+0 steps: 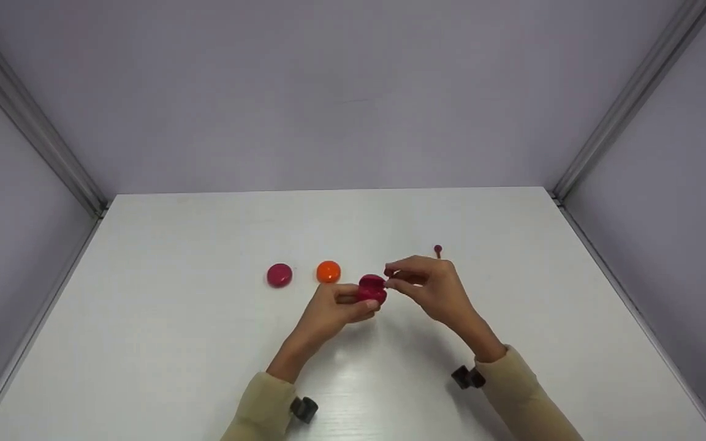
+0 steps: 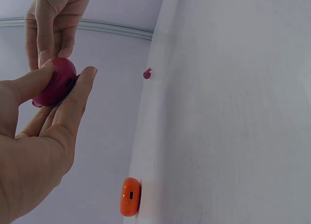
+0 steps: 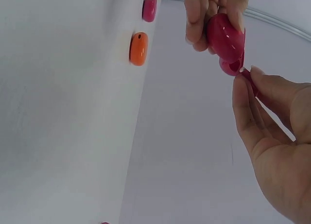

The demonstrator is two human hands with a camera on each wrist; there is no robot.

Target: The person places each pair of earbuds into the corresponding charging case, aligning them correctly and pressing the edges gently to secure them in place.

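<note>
Between left-hand fingers [image 2: 73, 95]: red case [image 1: 372, 289]

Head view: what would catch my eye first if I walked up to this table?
Two hands meet over the white table: the left hand grips a glossy dark red round bead, while the right hand pinches something small and red against it. Behind them lie a crimson disc-shaped bead, an orange disc-shaped bead and a small red pin.

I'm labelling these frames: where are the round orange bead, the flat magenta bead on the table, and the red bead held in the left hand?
Round orange bead [image 1: 328, 271], head view, top face.
Flat magenta bead [image 1: 279, 275], head view, top face.
Red bead [image 2: 56, 82], left wrist view, rounded side.
</note>
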